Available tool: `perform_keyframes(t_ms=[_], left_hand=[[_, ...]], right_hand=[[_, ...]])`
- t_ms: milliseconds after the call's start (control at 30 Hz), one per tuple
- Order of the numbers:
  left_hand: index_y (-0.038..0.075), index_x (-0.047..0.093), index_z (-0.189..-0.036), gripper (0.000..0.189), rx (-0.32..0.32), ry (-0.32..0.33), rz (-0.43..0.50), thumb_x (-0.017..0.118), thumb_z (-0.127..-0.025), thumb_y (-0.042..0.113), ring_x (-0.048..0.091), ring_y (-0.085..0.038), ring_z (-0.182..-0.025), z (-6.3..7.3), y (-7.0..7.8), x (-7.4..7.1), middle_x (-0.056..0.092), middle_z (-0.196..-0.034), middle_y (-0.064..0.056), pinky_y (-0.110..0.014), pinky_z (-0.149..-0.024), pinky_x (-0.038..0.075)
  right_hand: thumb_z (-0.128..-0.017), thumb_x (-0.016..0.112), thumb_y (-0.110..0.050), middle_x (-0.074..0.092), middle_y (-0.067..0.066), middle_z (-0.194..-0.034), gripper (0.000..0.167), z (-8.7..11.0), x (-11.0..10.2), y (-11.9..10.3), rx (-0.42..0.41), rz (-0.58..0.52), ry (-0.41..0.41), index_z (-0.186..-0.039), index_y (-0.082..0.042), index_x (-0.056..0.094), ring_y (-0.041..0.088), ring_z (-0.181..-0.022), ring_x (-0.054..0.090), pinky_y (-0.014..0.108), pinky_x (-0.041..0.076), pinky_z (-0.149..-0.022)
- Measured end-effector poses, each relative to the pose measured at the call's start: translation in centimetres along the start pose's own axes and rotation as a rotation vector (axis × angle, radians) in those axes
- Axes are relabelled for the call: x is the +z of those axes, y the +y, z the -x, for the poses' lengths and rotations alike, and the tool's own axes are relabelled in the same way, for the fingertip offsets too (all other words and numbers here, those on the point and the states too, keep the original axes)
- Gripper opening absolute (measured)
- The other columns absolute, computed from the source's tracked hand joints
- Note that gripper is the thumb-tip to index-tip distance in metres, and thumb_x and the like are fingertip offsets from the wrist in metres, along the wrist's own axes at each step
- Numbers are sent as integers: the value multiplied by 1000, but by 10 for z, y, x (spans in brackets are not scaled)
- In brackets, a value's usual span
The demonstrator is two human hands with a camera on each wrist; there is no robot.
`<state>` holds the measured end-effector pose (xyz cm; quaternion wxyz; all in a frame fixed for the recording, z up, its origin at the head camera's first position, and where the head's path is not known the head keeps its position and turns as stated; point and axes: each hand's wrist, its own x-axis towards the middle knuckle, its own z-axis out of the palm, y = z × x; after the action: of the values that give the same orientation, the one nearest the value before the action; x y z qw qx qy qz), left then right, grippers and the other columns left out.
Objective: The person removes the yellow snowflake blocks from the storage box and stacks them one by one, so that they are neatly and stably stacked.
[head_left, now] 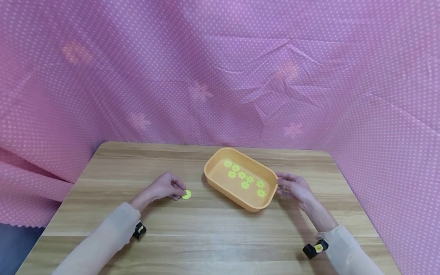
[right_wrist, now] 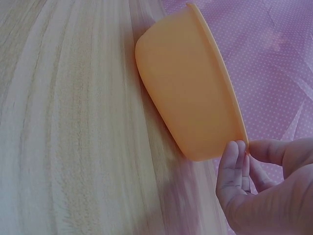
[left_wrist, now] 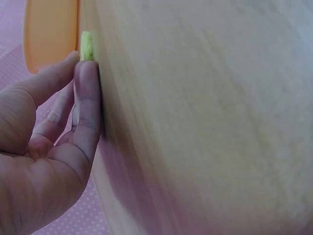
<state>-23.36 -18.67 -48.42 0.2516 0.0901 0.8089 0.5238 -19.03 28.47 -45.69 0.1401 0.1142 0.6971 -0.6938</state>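
Left of centre in the head view, the left hand (head_left: 169, 186) pinches a partly covered yellow disc (head_left: 186, 194); right of centre, the right hand (head_left: 295, 188) grips the rim of an orange tray (head_left: 219, 177) on the desk (head_left: 206, 236), long axis slanting upper left to lower right. The left wrist view presents the disc edge-on, the tray cut off at upper left; only the head view shows yellow flower pieces (head_left: 242, 175) inside.

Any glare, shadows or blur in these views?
Head view: pale glare on the table near the bottom centre; left wrist view: tabletop softly blurred, purplish shadow by the left hand; right wrist view: soft shadow beside the right hand.
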Motion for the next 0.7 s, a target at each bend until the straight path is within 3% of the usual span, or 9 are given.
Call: perform_keyframes(t_ms=[167,433,700], left_hand=[[-13,70,-110,25,13,23,-18,78,-91,1,73,-14,-75,4,10,-7,77,-98,-21,-29,-74,69],[-6,73,-114,25,61,94,-119,78,-94,9,75,-20,-85,2,40,-23,78,-102,-17,-32,-81,68],[-3,74,-117,28,73,97,-113,77,-95,14,76,-25,-94,-5,67,-16,77,-114,-19,-41,-92,68]], right_hand=[[-104,63,-8,77,-8,-101,58,0,0,0,-1,7,0,-154,9,41,5,-84,73,19,66,-78],[-105,62,-8,77,-9,-102,57,0,-1,0,0,10,-5,-155,9,40,5,-88,74,21,66,-82],[-104,62,-6,78,-9,-97,57,2,-1,0,-9,3,-15,-154,10,40,5,-82,74,20,66,-77]])
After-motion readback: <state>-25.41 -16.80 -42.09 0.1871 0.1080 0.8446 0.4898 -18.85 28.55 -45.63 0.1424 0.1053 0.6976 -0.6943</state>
